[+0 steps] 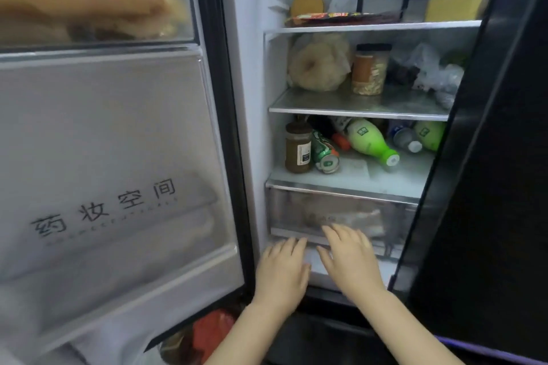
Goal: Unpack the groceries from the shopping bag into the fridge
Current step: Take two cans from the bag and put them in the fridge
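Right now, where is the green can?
In the head view, the green can lies on the lowest shelf, left side, between the brown jar and a green bottle.

One readable label, on the door bin.
You can read "药妆空间" on the door bin's clear cover, left of and above your hands; bottle labels are too blurred.
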`<state>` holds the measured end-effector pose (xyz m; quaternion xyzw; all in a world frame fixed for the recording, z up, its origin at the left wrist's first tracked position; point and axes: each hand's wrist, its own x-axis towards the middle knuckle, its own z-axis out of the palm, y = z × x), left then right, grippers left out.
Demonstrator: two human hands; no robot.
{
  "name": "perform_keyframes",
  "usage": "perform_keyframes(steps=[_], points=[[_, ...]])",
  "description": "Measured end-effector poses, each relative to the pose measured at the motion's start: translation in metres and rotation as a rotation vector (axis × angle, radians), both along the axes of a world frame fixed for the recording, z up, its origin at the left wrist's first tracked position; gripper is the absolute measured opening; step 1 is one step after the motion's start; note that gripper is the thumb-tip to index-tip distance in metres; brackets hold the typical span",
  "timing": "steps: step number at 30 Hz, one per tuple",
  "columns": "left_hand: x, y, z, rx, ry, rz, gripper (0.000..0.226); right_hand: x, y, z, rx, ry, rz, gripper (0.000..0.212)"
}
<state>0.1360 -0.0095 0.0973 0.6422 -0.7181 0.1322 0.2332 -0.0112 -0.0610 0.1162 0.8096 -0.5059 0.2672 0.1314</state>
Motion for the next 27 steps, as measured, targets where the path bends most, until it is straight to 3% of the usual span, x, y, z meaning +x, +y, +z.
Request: perform_keyframes(steps=[9,12,19,23,27], points=[[0.004,0.1,-0.029,0.275,-0.085,0.254,0.051,0.0,0.086,-0.053,0.202,0.123,0.185,0.032],[-0.008,0.137,-0.035,0.47,0.018,0.344,0.056,-0.001,0.111,-0.069,0.271,0.157,0.277,0.038],[-0.048,0.227,-0.066,0.612,0.177,0.568,0.073,-0.011,0.165,-0.104,0.354,0.241,0.532,0.04],[-0.064,0.289,-0.077,0.722,0.257,0.763,0.053,-0.007,0.202,-0.127,0.351,0.279,0.697,0.014],[-0.08,0.365,-0.087,0.827,0.354,0.953,0.05,0.002,0.263,-0.136,0.422,0.416,0.868,0.015]])
